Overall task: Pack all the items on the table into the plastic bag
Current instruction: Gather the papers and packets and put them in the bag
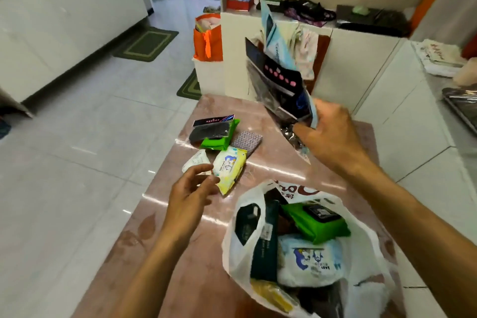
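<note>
A white plastic bag (242, 248) lies open at the near right of the pink table (180, 253), holding green and white wipe packs and dark boxes. My right hand (333, 139) grips a bundle of flat packets (278, 77), black and light blue, raised above the table's far side. My left hand (192, 195) hovers with loosely curled fingers and holds nothing, right beside a yellow wipes pack (229, 169) and a small white packet (196, 160). Farther back lie a green pack (219, 138), a black packet (210, 128) on top of it, and a patterned pouch (246, 141).
A white cabinet (356, 64) with clutter on top stands just behind the table. An orange bag (209, 39) sits at its left. White counters run along the right and far left. Tiled floor with green mats (145, 44) lies to the left.
</note>
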`<state>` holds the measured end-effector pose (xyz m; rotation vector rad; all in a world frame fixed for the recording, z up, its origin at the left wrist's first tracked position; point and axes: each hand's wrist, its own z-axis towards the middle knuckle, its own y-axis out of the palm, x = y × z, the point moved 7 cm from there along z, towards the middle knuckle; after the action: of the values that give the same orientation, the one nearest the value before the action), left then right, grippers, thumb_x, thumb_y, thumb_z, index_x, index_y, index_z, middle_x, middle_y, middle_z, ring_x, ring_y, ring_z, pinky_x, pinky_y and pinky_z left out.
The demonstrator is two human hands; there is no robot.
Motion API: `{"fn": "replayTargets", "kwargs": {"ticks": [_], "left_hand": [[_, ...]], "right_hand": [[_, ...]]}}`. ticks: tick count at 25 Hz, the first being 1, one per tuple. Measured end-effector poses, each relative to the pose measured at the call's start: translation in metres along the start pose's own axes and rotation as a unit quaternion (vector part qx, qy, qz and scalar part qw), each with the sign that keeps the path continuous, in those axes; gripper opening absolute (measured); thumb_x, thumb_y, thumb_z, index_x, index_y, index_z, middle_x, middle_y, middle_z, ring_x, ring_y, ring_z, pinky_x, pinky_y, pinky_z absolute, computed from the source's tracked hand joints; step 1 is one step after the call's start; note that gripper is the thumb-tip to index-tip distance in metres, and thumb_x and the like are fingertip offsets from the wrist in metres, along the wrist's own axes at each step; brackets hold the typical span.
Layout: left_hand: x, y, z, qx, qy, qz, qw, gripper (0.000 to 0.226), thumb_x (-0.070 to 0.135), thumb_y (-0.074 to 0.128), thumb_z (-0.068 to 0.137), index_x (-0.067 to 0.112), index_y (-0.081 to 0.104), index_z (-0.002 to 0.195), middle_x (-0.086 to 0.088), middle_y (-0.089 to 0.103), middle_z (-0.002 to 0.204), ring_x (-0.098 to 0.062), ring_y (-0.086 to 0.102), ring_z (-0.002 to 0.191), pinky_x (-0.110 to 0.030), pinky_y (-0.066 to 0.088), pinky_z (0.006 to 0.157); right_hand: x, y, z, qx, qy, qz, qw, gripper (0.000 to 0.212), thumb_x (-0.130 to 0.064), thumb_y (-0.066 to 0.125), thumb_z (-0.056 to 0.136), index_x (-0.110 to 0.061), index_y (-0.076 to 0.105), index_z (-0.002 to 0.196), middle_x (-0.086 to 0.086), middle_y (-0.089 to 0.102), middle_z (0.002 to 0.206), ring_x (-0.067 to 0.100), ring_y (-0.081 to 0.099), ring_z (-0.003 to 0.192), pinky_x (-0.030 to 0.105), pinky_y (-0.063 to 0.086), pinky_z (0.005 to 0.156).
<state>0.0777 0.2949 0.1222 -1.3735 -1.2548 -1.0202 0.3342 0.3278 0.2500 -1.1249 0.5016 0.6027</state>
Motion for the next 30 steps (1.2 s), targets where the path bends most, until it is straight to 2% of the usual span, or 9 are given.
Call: {"fn": "replayTargets", "kwargs": {"ticks": [5, 9, 11, 15, 18, 21, 25, 28, 30], "left_hand": [[-0.011, -0.093, -0.05, 0.092, 0.002, -0.111, 0.99, 0.025, 0.031, 0.058, 0.096, 0.046, 0.06, 0.115, 0.008, 0.074, 0.103, -0.016, 0.073, 0.085, -0.033, 0.057, 0.066], [-0.101, -0.177, -0.103, 0.288, -0.136, -0.1, 0.943, 0.02, 0.022, 0.059, 0.094, 0.042, 0.058, 0.1, -0.002, 0.07, 0.097, -0.023, 0.068, 0.08, -0.033, 0.051, 0.058], [-0.147, -0.205, -0.125, 0.32, -0.182, -0.065, 0.928, 0.02, 0.016, 0.057, 0.095, 0.034, 0.055, 0.102, -0.006, 0.066, 0.101, -0.021, 0.064, 0.079, -0.033, 0.048, 0.057], [-0.193, -0.222, -0.131, 0.237, -0.188, -0.003, 0.953, 0.025, 0.016, 0.059, 0.092, 0.039, 0.054, 0.099, 0.0, 0.065, 0.101, -0.02, 0.065, 0.089, -0.037, 0.052, 0.067], [-0.218, -0.214, -0.127, 0.186, -0.212, -0.046, 0.958, 0.031, 0.005, 0.058, 0.092, 0.031, 0.053, 0.109, -0.001, 0.067, 0.099, -0.016, 0.068, 0.085, -0.025, 0.054, 0.056], [-0.249, -0.199, -0.128, 0.155, -0.288, -0.026, 0.945, 0.032, 0.005, 0.06, 0.089, 0.02, 0.053, 0.116, -0.007, 0.064, 0.098, -0.018, 0.067, 0.078, -0.025, 0.051, 0.052], [-0.273, -0.179, -0.141, 0.09, -0.337, 0.023, 0.937, 0.028, 0.013, 0.064, 0.086, 0.021, 0.058, 0.112, -0.004, 0.063, 0.109, -0.019, 0.063, 0.085, -0.031, 0.048, 0.066], [-0.278, -0.169, -0.144, 0.069, -0.341, 0.06, 0.936, 0.031, 0.019, 0.065, 0.084, 0.024, 0.062, 0.115, -0.002, 0.063, 0.116, -0.021, 0.064, 0.095, -0.04, 0.054, 0.083], [-0.28, -0.165, -0.146, 0.071, -0.346, 0.061, 0.934, 0.034, 0.02, 0.064, 0.085, 0.024, 0.062, 0.119, -0.002, 0.062, 0.12, -0.021, 0.064, 0.096, -0.043, 0.055, 0.087]], "right_hand": [[-0.136, 0.093, -0.062, -0.044, -0.115, -0.085, 0.989, 0.027, -0.012, 0.069, 0.083, -0.009, 0.062, 0.109, 0.008, 0.068, 0.074, 0.024, 0.058, 0.052, 0.025, 0.043, 0.044], [-0.163, 0.235, -0.134, -0.156, -0.124, -0.308, 0.93, 0.028, -0.015, 0.074, 0.067, -0.018, 0.069, 0.095, -0.002, 0.067, 0.064, 0.017, 0.065, 0.051, 0.024, 0.04, 0.038], [-0.149, 0.291, -0.177, -0.233, -0.097, -0.345, 0.904, 0.026, -0.019, 0.07, 0.073, -0.019, 0.07, 0.099, -0.003, 0.069, 0.069, 0.01, 0.067, 0.059, 0.023, 0.048, 0.043], [-0.095, 0.349, -0.254, -0.305, -0.041, -0.347, 0.886, 0.034, -0.022, 0.068, 0.082, -0.014, 0.063, 0.114, 0.008, 0.071, 0.091, 0.022, 0.07, 0.078, 0.033, 0.054, 0.059], [-0.068, 0.383, -0.316, -0.418, 0.002, -0.29, 0.861, 0.041, -0.012, 0.044, 0.096, -0.009, 0.037, 0.136, 0.018, 0.054, 0.127, 0.038, 0.056, 0.109, 0.047, 0.046, 0.083], [-0.049, 0.388, -0.348, -0.465, 0.021, -0.269, 0.844, 0.052, -0.012, 0.048, 0.095, -0.013, 0.028, 0.143, 0.018, 0.039, 0.144, 0.039, 0.048, 0.118, 0.049, 0.042, 0.091], [-0.028, 0.375, -0.36, -0.54, 0.038, -0.193, 0.818, 0.083, -0.049, 0.069, 0.076, -0.023, 0.03, 0.144, 0.007, 0.026, 0.156, 0.035, 0.037, 0.13, 0.046, 0.038, 0.102], [-0.024, 0.365, -0.33, -0.478, 0.066, -0.131, 0.866, 0.081, -0.066, 0.064, 0.071, -0.026, 0.042, 0.138, -0.001, 0.04, 0.148, 0.027, 0.036, 0.134, 0.044, 0.032, 0.105], [-0.018, 0.365, -0.321, -0.425, 0.094, -0.125, 0.892, 0.087, -0.067, 0.059, 0.078, -0.026, 0.028, 0.149, 0.001, 0.023, 0.16, 0.026, 0.022, 0.144, 0.046, 0.025, 0.112]]}}
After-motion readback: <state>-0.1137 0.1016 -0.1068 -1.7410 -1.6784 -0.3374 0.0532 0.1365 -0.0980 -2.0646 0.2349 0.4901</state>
